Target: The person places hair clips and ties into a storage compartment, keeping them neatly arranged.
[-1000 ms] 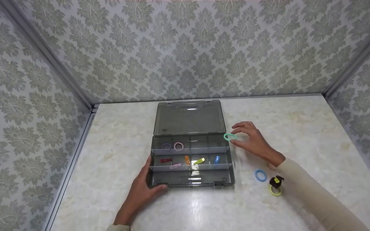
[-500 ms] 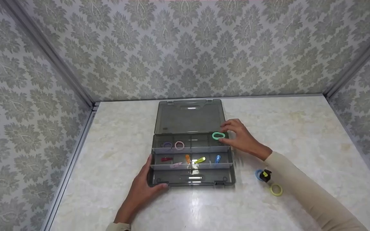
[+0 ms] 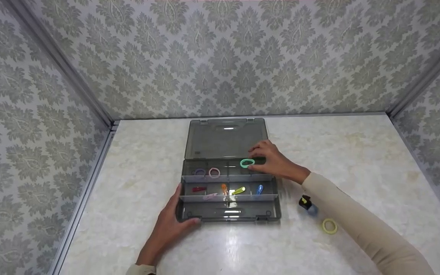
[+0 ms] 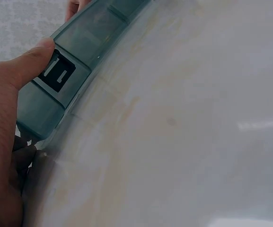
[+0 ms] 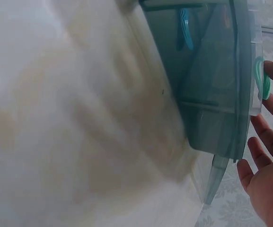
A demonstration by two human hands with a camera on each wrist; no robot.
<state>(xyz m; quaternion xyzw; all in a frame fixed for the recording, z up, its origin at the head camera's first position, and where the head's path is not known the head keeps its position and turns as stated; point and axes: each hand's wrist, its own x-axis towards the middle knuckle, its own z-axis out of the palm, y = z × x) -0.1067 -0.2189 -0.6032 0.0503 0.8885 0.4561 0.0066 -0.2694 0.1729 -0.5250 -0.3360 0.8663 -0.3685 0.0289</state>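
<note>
My right hand (image 3: 273, 159) pinches a mint-green hair tie (image 3: 247, 163) between thumb and fingertips, over the back row of a smoky see-through organizer box (image 3: 204, 214). In the right wrist view, the hair tie (image 5: 266, 85) shows at the box's rim. My left hand (image 3: 170, 224) grips the box's front left corner, its thumb on the front wall by a dark latch (image 4: 57, 71). A purple hair tie (image 3: 199, 169) and a pink hair tie (image 3: 214, 169) lie in the back row. Red, orange, yellow, pink and blue hair clips (image 3: 259, 190) are in the middle row.
The box lid (image 3: 225, 139) lies opened back. Right of the box are a yellow hair tie (image 3: 329, 231) and a blue hair tie (image 3: 312, 210), partly covered by a small black object (image 3: 304, 202) with a yellow mark near the right sleeve. Patterned walls enclose the table (image 3: 143, 152).
My right hand has carried the mint-green hair tie leftward from beside the box to over the back row. The black object has shifted left along with the right arm. The left hand stays put.
</note>
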